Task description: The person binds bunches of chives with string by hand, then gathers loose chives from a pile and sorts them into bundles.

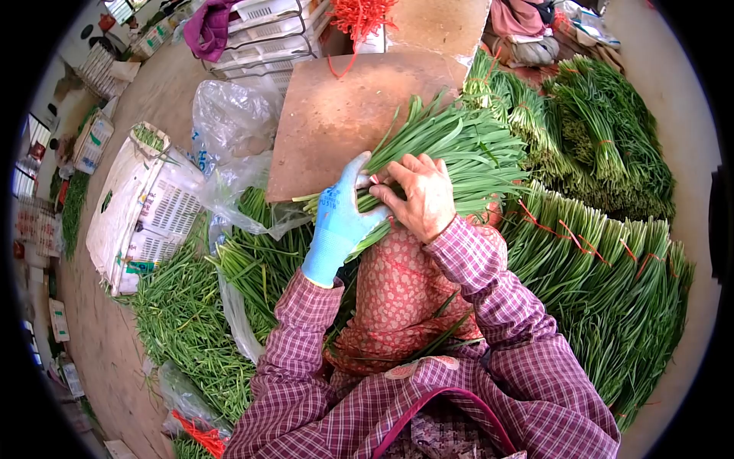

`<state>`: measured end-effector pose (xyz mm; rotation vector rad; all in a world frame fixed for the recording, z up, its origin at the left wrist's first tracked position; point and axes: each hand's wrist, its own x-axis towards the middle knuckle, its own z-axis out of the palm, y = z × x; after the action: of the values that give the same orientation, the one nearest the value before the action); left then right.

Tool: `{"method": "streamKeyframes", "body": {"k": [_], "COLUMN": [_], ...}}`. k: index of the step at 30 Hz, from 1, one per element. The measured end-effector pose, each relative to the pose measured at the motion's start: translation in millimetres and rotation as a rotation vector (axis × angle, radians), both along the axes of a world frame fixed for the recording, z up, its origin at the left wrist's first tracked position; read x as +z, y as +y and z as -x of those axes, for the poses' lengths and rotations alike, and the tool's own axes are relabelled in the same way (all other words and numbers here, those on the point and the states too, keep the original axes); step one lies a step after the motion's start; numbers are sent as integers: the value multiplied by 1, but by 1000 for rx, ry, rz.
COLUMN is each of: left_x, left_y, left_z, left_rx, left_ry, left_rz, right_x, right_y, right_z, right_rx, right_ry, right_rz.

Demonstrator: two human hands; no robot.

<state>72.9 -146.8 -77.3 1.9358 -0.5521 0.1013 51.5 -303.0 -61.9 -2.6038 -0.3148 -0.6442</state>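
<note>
A bunch of garlic chives (478, 149) lies across my lap and the near edge of a brown board (325, 115), its leaves fanning out to the right. My left hand (336, 222), in a light blue glove, grips the bunch near its stem end, thumb raised over the top. My bare right hand (420, 195) is curled over the same bunch, thumb and fingers closed on the leaves close to the gloved thumb. A small reddish bit shows between the two hands; what it is I cannot make out. A red flowered cloth (405, 291) covers my lap beneath.
Tied chive bundles (589, 260) stand in rows at my right, with more bundles (600, 138) behind. Loose chives (191, 321) are heaped at left beside clear plastic bags (237, 115) and a white crate (160, 222). Red ties (359, 19) hang behind the board.
</note>
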Motion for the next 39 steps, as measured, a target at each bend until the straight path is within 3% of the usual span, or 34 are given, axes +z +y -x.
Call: {"method": "streamKeyframes", "body": {"k": [6,8,9,10,13,14,15,16,17,18,20,25,27,31,34,35,39], "left_x": [0,8,23,23,21,24,32,38,30,35,75,64,66,44,39,31,-1], "left_y": [7,12,13,13,14,15,16,18,25,32,27,28,23,2,-15,-19,-24], "left_z": [-10,-16,-14,-12,-14,-22,-31,-42,-57,-71,-83,-101,-88,-78,-79,-75,-73], "left_rx": [3,0,57,63,121,129,54,-22,-54,-234,-301,-353,-172,114,331,430,464], "left_ry": [34,-85,-107,-105,-416,-417,-247,-73,-70,43,255,165,-65,-162,-103,-260,-512], "left_rz": [-53,-209,-545,-549,-906,-907,-936,-959,-801,-457,-707,-735,-698,-369,-526,-508,-361], "right_x": [-6,-6,-5,-5,-3,-5,-2,4,9,22,31,21,5,9,8,7,-7], "right_y": [4,4,4,4,4,4,7,13,19,24,25,17,11,11,12,13,8], "right_z": [-3,-16,-23,-29,-47,-52,-54,-55,-56,-53,-59,-99,-119,-123,-128,-130,-140], "right_rx": [111,179,194,211,232,238,244,299,352,379,376,478,501,495,473,458,318], "right_ry": [-167,-117,-121,-124,-87,-55,-56,-3,53,-30,-31,237,255,320,316,290,242], "right_rz": [-74,-208,-239,-270,-371,-386,-387,-576,-766,-647,-614,-1026,-1105,-1179,-1193,-1215,-1352]}}
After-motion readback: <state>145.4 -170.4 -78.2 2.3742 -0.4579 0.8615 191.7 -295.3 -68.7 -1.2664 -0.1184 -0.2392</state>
